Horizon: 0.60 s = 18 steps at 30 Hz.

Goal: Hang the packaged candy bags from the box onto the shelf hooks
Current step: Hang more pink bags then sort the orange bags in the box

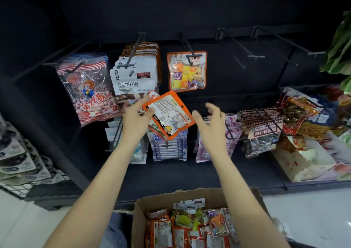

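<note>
While the orange candy bag (pixel 168 113) sits tilted, back side out, below the hook (pixel 190 54), left hand (pixel 135 114) fingers pinch its corner. Looks light, floppy, slick film; prob best gripped by the stiff top edge near the hang hole. Right hand (pixel 210 121) spread, empty. Box (pixel 140 215) below.

Both forearms were raised forward, bare. Left hand (pixel 137 114) was palm-away, thumb and fingers pinched on the corner of an orange-edged candy bag (pixel 169 112), index finger extended. Right hand (pixel 210 120) was beside it, not touching, fingers spread and slightly curled, holding nothing.
</note>
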Available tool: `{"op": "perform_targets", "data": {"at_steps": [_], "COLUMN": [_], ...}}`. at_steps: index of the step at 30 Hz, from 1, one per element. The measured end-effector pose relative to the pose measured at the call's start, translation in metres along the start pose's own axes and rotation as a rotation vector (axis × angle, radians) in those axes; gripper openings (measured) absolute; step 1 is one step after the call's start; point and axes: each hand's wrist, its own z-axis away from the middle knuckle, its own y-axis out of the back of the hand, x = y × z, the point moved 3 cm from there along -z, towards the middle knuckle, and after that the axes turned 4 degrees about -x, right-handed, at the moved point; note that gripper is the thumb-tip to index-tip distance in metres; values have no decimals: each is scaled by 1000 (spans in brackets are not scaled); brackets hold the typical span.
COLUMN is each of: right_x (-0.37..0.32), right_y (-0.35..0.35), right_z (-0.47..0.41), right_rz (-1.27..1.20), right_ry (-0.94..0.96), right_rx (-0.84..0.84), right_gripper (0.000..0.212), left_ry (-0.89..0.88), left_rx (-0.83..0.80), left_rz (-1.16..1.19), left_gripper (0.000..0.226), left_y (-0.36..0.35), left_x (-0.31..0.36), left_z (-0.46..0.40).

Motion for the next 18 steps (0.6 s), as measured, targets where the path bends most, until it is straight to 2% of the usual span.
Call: {"op": "perform_targets", "data": {"at_steps": [2, 3, 6, 8, 13, 18], "right_x": [0, -2, -4, -5, -6, -9], "right_y": [3, -1, -19, -22, -10, -2], "right_z": [22, 29, 36, 33, 28, 26], "right_rz": [114, 174, 495, 608, 459, 227], "right_ry": [135, 196, 326, 320, 287, 277], "right_rx": [12, -42, -233, -282, -383, -480], "right_gripper": [42, 43, 67, 81, 98, 92], "left_ry": [-30, -52, -103, -117, -124, -131], "left_rx": [57, 69, 41, -12, -126, -173], "left_rz": [18, 8, 3, 29, 92, 120], "left_gripper": [43, 43, 43, 44, 53, 55], "left_y": [-8, -13, -29, -35, -41, -42], "left_x": [3, 5, 11, 12, 11, 17], "left_z": [11, 18, 34, 40, 44, 42]}}
